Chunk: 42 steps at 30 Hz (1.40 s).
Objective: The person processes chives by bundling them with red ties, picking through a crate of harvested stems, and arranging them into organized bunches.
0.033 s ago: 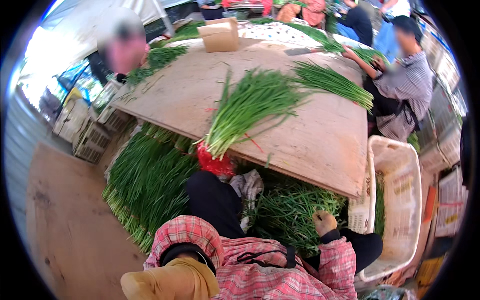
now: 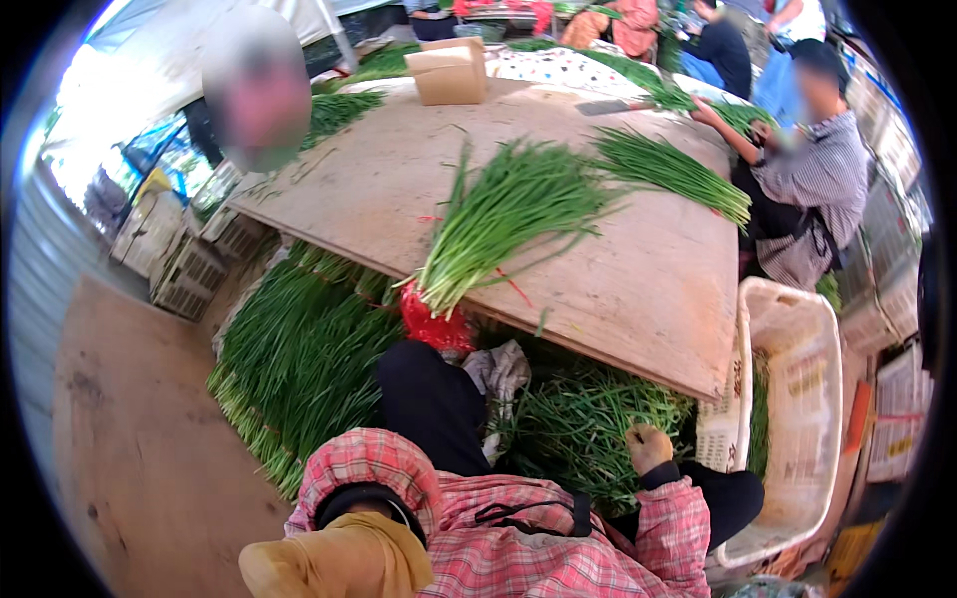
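Observation:
My left hand (image 2: 344, 560), in a tan glove, is bent close to my body at the lower edge, its fingers turned out of sight. In a similar glove, my right hand (image 2: 650, 448) is closed at the right side of a heap of loose chives (image 2: 573, 424); whatever it may hold is hidden. A loose spread of chives (image 2: 508, 214) lies on the wooden board (image 2: 638, 299) in front of me, its pale stem ends over the near edge. Farther right on the board is a smaller bundle of chives (image 2: 678, 174). Red ties (image 2: 513, 287) lie by the stems.
Stacked chives (image 2: 299, 349) fill the floor left of my knee. A red bag (image 2: 434, 324) hangs under the board edge. To the right stands a white plastic crate (image 2: 793, 419). A cardboard box (image 2: 446, 75) and a knife (image 2: 608, 107) lie farther back. A co-worker (image 2: 812, 159) handles chives at the right.
The view has shifted slightly, so the board and chives appear a little lower and farther right. The person at the far left has shifted a little. My hands stay in the same pose.

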Motion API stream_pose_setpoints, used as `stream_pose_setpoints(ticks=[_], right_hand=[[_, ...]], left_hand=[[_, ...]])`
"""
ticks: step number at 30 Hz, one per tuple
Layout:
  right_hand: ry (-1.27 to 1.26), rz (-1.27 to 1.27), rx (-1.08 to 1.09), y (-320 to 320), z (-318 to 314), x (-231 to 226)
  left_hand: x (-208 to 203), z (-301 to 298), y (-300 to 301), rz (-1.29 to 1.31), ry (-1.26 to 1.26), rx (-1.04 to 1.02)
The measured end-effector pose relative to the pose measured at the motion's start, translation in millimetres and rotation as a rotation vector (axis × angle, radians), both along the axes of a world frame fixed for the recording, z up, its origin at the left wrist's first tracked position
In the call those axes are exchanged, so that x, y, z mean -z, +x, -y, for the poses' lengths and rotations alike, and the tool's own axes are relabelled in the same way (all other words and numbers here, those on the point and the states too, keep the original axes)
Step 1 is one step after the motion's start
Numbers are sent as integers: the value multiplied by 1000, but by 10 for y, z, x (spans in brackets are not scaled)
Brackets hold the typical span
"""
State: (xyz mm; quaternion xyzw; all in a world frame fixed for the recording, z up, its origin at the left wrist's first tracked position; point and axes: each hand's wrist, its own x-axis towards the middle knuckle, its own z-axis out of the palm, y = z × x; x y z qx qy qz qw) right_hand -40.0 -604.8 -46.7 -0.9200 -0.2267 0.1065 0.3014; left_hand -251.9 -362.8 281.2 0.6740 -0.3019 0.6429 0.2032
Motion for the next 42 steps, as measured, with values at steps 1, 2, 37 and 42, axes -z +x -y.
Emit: stream_pose_setpoints(ticks=[1,2,37,42], right_hand=[[4,-27,-4,-11,0,30],[-14,-22,-8,-6,9,89],[-117,-52,-152,-49,71,352],[-133,-93,-124,-54,36,238]], left_hand=[[11,11,-37,-24,-20,-27],[26,-4,-119,-65,-22,-42],[-39,-101,65,219,10,32],[0,-91,147,117,-27,217]])
